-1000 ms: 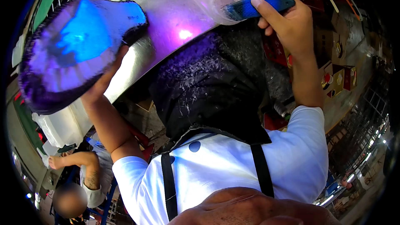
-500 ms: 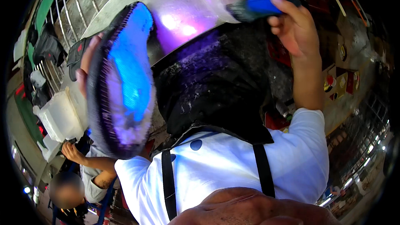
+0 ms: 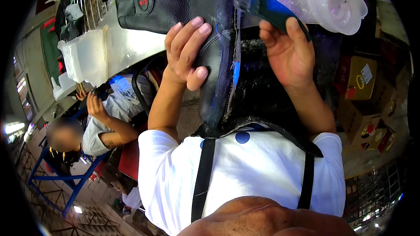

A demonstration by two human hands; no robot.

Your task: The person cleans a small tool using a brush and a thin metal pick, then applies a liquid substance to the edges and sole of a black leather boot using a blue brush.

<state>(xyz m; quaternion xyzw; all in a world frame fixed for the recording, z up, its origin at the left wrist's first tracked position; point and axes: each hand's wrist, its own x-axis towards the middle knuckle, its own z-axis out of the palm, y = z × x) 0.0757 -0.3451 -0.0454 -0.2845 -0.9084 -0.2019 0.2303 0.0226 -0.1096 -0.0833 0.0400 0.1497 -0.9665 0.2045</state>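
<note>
Nearest, my left hand (image 3: 186,52) wraps the black leather shoe upper (image 3: 192,4), tipping its edge toward the brush (image 3: 262,4) so the bristles reach it; right of the upper, my right hand (image 3: 286,50) grips that blue-handled brush; beyond sits a translucent tub (image 3: 337,2).

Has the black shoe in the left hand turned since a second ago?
Yes. The black leather shoe, gripped by the left hand, now shows its side; earlier its sole faced the camera. Its toe reaches further along the metal table.

Brown cartons (image 3: 365,94), seemingly red-and-yellow labelled, at far right
</note>
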